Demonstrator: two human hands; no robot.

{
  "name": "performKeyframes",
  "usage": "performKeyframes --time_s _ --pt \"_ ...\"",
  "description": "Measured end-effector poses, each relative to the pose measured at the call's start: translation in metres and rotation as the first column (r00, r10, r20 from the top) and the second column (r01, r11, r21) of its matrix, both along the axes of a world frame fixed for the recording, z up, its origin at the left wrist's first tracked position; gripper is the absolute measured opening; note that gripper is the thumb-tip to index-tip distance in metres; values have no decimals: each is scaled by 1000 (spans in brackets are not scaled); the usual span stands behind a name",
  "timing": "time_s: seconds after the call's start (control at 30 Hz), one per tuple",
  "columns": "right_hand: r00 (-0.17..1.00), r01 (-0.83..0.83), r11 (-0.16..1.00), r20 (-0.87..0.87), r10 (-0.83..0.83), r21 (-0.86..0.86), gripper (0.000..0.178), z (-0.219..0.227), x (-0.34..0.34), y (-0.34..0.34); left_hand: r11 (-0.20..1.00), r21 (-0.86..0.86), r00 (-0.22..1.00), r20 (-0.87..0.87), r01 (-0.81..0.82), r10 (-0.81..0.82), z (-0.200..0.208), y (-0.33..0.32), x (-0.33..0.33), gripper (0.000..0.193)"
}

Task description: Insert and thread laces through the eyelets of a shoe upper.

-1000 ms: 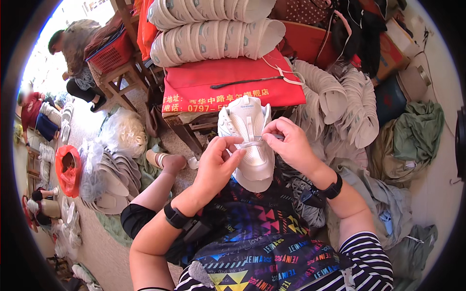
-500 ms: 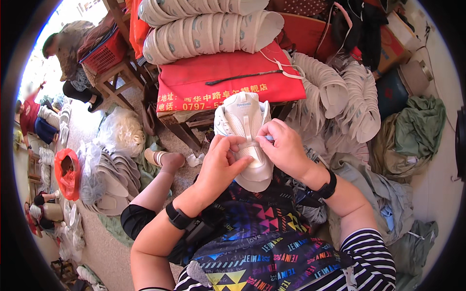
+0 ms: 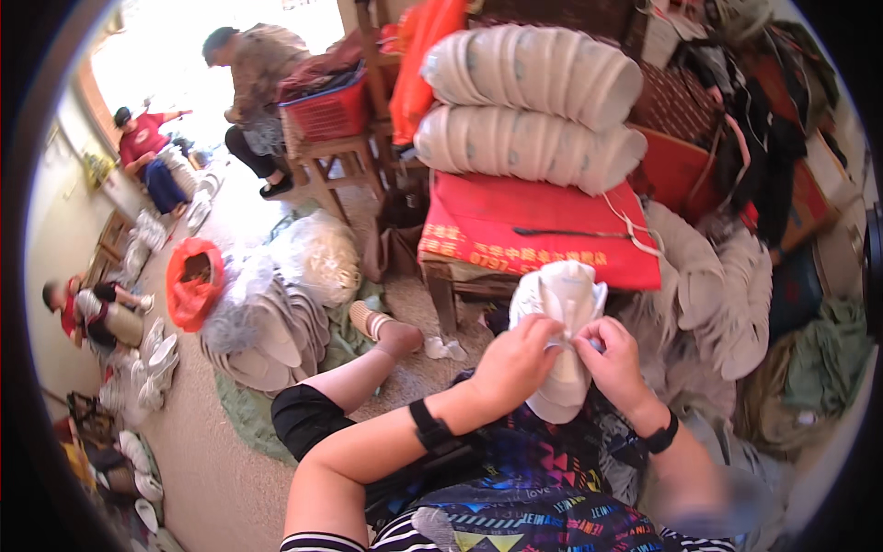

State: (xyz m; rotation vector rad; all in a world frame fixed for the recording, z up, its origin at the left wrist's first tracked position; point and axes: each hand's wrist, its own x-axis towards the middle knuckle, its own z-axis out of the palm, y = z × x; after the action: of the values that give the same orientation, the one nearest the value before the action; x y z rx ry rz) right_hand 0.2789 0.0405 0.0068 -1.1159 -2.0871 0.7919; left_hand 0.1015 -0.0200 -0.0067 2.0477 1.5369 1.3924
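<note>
A white shoe upper (image 3: pixel 557 391) stands upright over my lap, its toe end toward me, in front of a low table with a red cloth (image 3: pixel 520 208). My left hand (image 3: pixel 520 363) is closed at the left of its middle, thumb and fingers pinched together on the upper. From the other side my right hand (image 3: pixel 612 359) pinches at the same spot across the tongue. A small bit of blue shows by the right fingertips. Whatever narrow piece lies between the fingertips is mostly hidden. A thin dark rod (image 3: pixel 554 232) and a cream lace (image 3: pixel 633 224) lie on the cloth.
Two rows of nested white uppers (image 3: pixel 529 140) lie on the table; more uppers (image 3: pixel 736 308) hang at the right. Left of my leg are grey-white soles (image 3: pixel 262 345), a clear plastic bag (image 3: pixel 317 250) and a red bag (image 3: pixel 193 317). Several people sit farther off.
My view has swung left, so the scene sits farther right and lower. Both hands have stayed at the shoe upper and come closer together at its middle.
</note>
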Motion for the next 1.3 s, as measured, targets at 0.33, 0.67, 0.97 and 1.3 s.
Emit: performKeyframes --time_s 0.33,0.67,0.97,1.3 --pt "995 -98 992 -39 95 -81 10 6 -7 0 988 -83 898 -432 -134 85 6 7 4 21" --pt "983 36 943 181 26 -330 17 -28 70 17 495 -546 533 826 676 183 43 -70 -133 14" --pt "626 270 952 777 -62 -142 25 -84 152 35 884 -384 -599 785 -266 160 -44 -195 -387 19" --pt "513 -28 713 -622 -592 -701 29 -73 216 48 771 -513 -347 850 -379 395 -60 -193 -357 46"
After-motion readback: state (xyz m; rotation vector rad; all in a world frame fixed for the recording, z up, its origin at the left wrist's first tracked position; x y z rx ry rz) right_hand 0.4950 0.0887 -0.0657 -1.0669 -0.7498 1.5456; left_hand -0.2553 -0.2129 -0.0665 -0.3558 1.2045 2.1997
